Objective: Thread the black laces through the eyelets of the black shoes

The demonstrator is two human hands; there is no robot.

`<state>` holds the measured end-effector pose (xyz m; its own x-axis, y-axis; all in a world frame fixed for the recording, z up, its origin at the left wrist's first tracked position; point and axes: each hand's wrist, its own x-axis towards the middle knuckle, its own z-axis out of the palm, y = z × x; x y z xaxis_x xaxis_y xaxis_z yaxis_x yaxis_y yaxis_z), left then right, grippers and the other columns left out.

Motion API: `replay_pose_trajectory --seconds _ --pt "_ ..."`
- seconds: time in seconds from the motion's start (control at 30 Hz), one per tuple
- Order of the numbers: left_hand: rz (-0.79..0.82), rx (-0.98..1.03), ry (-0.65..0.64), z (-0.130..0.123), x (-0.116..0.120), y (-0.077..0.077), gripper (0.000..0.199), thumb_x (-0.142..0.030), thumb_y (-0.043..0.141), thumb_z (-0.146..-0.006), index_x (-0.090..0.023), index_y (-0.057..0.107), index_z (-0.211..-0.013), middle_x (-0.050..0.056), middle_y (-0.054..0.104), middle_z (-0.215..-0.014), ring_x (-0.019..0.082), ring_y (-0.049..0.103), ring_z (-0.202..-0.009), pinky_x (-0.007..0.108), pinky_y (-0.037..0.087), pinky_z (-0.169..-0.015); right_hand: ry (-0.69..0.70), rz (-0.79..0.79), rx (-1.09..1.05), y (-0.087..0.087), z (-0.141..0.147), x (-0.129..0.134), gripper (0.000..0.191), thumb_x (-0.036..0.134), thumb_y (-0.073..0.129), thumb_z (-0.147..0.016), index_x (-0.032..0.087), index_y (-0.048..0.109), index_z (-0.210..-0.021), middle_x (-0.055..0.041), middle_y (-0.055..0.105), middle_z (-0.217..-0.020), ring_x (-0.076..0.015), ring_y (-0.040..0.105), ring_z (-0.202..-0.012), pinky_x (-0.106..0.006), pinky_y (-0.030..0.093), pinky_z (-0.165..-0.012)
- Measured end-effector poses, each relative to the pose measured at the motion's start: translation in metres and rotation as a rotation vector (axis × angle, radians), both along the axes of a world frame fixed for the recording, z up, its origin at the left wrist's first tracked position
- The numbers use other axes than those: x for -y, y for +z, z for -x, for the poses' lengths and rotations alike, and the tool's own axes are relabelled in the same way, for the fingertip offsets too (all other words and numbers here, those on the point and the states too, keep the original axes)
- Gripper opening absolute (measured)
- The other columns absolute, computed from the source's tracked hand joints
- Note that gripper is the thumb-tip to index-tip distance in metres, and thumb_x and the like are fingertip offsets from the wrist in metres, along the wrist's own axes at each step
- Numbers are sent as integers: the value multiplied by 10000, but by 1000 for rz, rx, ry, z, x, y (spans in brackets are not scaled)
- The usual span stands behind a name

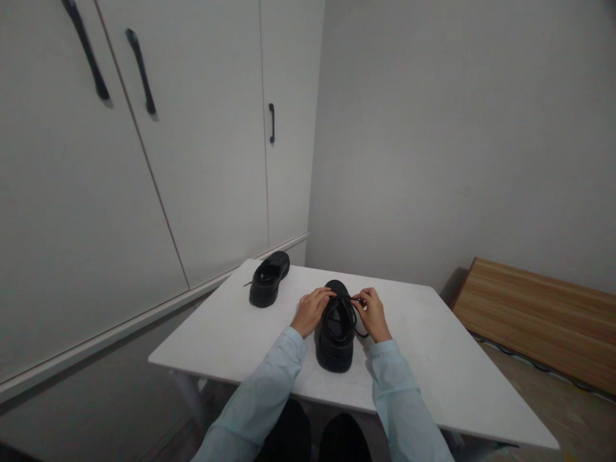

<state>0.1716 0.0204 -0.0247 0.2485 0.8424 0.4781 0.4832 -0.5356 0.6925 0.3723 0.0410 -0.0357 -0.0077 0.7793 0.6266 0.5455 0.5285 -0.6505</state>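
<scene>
Head view: the right hand [375, 316] is pinching a black lace [361, 334] between thumb and fingertips, its other fingers curling in, just off the right side of the nearer black shoe [335, 354]. The left hand [310, 312] is lying along that shoe's left side, fingers bending loosely and their tips reaching the lacing area; whether they are gripping any lace I cannot tell. Part of the lace is running from the shoe to the right fingertips, and a loop is hanging down the shoe's right side towards the table top. The shoe is sitting upright between both hands, its heel facing the near edge of the white table [216, 340] and its toe pointing to the far edge, about midway between the side edges. Light blue sleeves [398, 385] are covering both forearms, which are crossing the near edge; below it, two dark-clothed knees [344, 439] are showing. The other black shoe [264, 297] is resting near the table's far left corner, a lace end sticking out on its left. White cupboards [206, 141] with dark handles are rising past the left edge, and a wood-grain board [539, 314] is slanting beside the grey wall [457, 141], beyond the right edge.
</scene>
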Motion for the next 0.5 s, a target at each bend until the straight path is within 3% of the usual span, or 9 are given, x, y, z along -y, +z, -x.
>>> replay_pose_trajectory --seconds 0.27,0.5 --pt "5 -3 13 0 -1 -2 429 -375 243 -953 -268 627 -1109 15 573 -1236 162 488 -1189 362 347 -1053 39 12 -42 -2 -1 -1 145 334 608 -754 195 636 -723 -56 501 -841 -199 539 -769 -357 527 -643" --pt "4 10 9 1 -1 -3 424 -369 241 -954 -274 625 -1104 10 571 -1233 161 492 -1184 362 342 -1057 28 68 -241 -2 -3 -1 159 350 615 -722 194 599 -750 -54 568 -853 -198 563 -808 -356 528 -682"
